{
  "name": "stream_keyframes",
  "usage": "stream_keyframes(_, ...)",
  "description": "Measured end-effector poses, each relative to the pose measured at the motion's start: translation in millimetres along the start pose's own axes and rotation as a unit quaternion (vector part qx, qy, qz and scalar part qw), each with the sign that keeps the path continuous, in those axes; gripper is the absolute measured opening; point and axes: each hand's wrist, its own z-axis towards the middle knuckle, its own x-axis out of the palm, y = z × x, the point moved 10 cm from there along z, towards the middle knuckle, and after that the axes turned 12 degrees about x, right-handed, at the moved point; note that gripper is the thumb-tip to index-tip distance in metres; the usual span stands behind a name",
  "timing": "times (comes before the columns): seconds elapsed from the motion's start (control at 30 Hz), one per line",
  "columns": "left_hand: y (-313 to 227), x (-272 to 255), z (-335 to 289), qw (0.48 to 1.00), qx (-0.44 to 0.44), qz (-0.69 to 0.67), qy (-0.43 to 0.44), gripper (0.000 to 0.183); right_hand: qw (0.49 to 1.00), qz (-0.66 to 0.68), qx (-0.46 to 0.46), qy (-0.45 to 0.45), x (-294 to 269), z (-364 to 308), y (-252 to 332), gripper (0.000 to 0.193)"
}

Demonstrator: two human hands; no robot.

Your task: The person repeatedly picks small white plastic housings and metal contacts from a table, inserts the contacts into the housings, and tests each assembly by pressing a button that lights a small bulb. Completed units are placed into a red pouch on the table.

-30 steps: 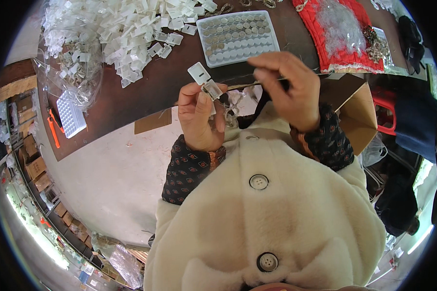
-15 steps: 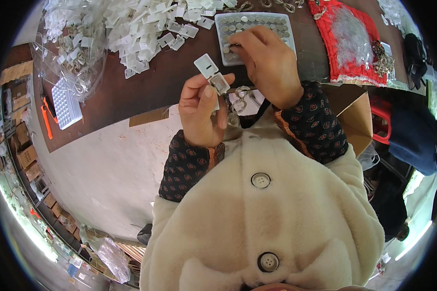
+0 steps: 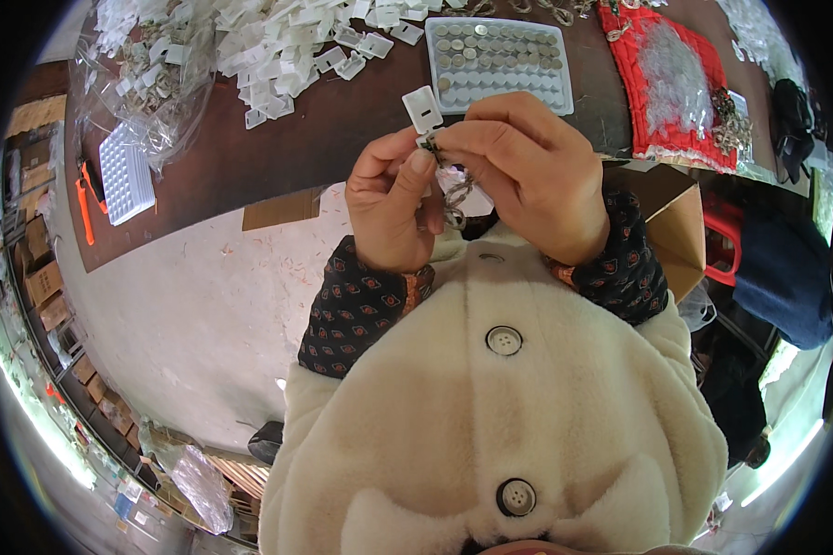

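Pinched in the fingers of my left hand (image 3: 391, 208) is a small white plastic case (image 3: 423, 109) with its slotted lid flipped up. My right hand (image 3: 541, 176) meets it from the right, thumb and forefinger closed together at the case's lower half. Whatever those fingertips hold is hidden. A coil of thin wire (image 3: 456, 199) hangs below the case between both hands. Just beyond my hands lies a pale plastic tray (image 3: 518, 98) with rows of round pockets. Silver coin cells (image 3: 500, 46) fill its far rows, while most of the near pockets are bare.
Many white plastic cases (image 3: 287, 60) are heaped at the table's far side. To the left are a clear bag (image 3: 139, 102) of parts, a white ribbed tray (image 3: 126, 176) and orange-handled cutters (image 3: 87, 208). Red cloth (image 3: 623, 92) lies right; a cardboard box (image 3: 676, 222) stands below the table edge.
My right hand has come back from the coin cell tray to the case in my left hand. The left hand and case have shifted slightly right.
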Motion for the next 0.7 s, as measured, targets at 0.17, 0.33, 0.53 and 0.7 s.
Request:
stream_keyframes(0.17,4.9,-0.4,-5.2,0.998,-0.034,-0.033,-0.032,0.018,0.998,-0.026,-0.047,-0.042,-4.2,-3.5,2.0,0.027)
stream_keyframes(0.33,7.6,0.1,-4.5,0.999,-0.036,-0.013,-0.003,0.019,0.993,-0.042,-0.094,-0.054,-2.4,-7.7,5.3,0.027)
stream_keyframes(0.53,14.4,-8.2,-3.1,0.998,-0.061,0.001,-0.012,0.02,0.995,-0.024,-0.08,-0.056,7.8,-3.5,-1.1,0.025)
stream_keyframes(0.7,16.7,-12.9,-0.5,0.997,-0.072,-0.024,-0.024,0.018,0.998,0.013,-0.054,-0.041,10.8,1.1,-8.7,0.028)
